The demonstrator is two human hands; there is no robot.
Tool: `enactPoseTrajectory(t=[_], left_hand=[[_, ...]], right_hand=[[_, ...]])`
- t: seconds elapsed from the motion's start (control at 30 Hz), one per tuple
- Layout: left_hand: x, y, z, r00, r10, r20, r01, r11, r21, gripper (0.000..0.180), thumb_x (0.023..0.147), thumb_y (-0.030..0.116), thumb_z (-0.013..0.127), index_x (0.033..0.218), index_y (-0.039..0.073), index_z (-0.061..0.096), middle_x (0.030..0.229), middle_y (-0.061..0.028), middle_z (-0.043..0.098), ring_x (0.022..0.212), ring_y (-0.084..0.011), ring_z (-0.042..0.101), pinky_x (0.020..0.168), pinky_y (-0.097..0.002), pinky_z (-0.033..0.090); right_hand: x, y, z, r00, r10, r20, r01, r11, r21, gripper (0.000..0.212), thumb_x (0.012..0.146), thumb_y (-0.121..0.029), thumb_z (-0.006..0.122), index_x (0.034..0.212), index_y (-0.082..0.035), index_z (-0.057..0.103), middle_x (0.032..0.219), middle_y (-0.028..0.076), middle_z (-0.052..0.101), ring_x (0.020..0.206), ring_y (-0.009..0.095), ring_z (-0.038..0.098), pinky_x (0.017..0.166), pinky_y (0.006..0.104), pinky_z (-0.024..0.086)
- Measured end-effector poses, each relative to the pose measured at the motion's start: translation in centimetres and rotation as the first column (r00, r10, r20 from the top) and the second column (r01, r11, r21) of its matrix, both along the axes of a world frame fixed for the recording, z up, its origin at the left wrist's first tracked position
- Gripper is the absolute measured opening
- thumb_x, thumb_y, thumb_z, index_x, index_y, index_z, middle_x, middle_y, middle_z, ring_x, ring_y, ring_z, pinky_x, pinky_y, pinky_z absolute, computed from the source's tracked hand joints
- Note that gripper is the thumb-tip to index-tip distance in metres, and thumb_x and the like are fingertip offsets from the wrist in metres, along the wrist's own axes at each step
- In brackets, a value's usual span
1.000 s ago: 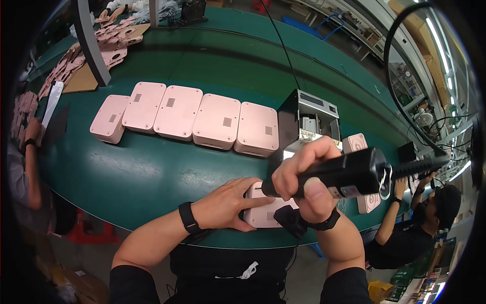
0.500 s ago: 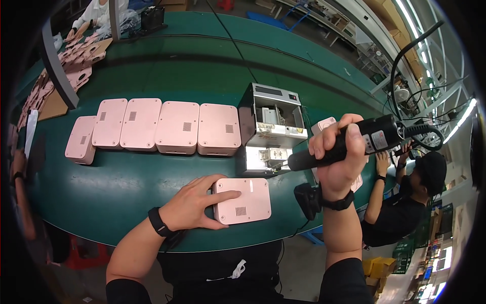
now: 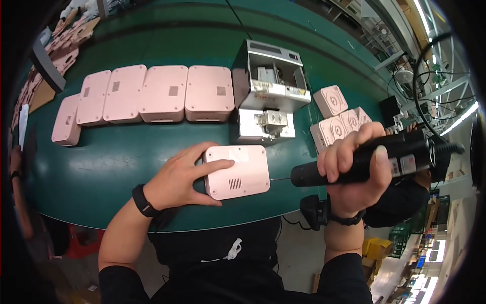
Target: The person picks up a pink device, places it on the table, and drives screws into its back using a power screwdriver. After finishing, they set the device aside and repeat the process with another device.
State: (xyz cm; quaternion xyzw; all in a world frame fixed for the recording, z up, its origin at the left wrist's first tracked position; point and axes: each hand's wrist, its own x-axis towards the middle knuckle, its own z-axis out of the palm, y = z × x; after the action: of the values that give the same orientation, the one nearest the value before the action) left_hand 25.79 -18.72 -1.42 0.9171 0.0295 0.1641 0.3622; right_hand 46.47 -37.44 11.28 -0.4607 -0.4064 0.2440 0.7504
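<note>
A pale pink plastic box (image 3: 235,175) lies flat on the table in front of me, its face with vent slots and corner screw holes upward. My left hand (image 3: 177,175) grips its left end, thumb at the near edge and index finger stretched over the top. My right hand (image 3: 354,195) is closed round a black electric screwdriver (image 3: 417,147), held almost level. Its thin bit points left at the box's right side; whether it touches I cannot tell. Beyond the box stands a grey and black screw feeder (image 3: 268,96) with an open top compartment.
Several similar pink boxes (image 3: 210,93) stand in a row at the left. More pink boxes (image 3: 330,101) with round recesses sit right of the feeder. Pink flat parts (image 3: 58,66) are heaped at the far left near a grey post (image 3: 48,68). A co-worker (image 3: 405,200) is at the right.
My right hand has brought the screwdriver from the screw feeder's front down to the right side of the box. My left hand keeps its grip. The whole view has shifted, showing more boxes at right.
</note>
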Motion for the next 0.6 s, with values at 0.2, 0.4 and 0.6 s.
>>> enactPoseTrajectory(t=[0.2,0.4,0.6], left_hand=[[0.2,-0.1,-0.5,1.000,0.015,-0.002,-0.015,1.000,0.005,0.081,0.059,0.032,0.093,0.134,0.026,0.062,0.137,-0.0125,0.051,0.122,-0.0345,0.055,0.101,-0.0438,0.048],[0.0,-0.6,-0.4,1.000,0.019,0.002,-0.019,1.000,-0.014,0.082,0.059,0.030,0.093,0.134,0.027,0.062,0.136,-0.0125,0.052,0.121,-0.0346,0.057,0.100,-0.0438,0.049],[0.1,-0.6,-0.5,0.999,0.043,0.002,-0.043,0.999,-0.006,0.084,0.055,0.028,0.093,0.133,0.028,0.063,0.133,-0.0129,0.053,0.117,-0.0350,0.059,0.098,-0.0435,0.050]], right_hand=[[-0.7,-0.8,-1.3,0.999,0.034,0.029,-0.034,0.999,-0.009,0.037,0.095,-0.043,0.054,0.104,-0.009,0.043,0.067,0.005,0.050,0.046,0.015,0.045,0.049,0.0327,0.043],[-1.4,-0.8,-2.8,0.997,-0.027,0.074,0.031,0.997,-0.066,0.038,0.093,-0.041,0.059,0.103,-0.009,0.041,0.066,0.004,0.051,0.046,0.015,0.046,0.049,0.0325,0.043],[-2.1,-0.7,-2.8,0.996,-0.070,0.062,0.076,0.991,-0.106,0.042,0.088,-0.042,0.065,0.101,-0.010,0.041,0.064,0.003,0.050,0.045,0.015,0.047,0.049,0.0323,0.044]])
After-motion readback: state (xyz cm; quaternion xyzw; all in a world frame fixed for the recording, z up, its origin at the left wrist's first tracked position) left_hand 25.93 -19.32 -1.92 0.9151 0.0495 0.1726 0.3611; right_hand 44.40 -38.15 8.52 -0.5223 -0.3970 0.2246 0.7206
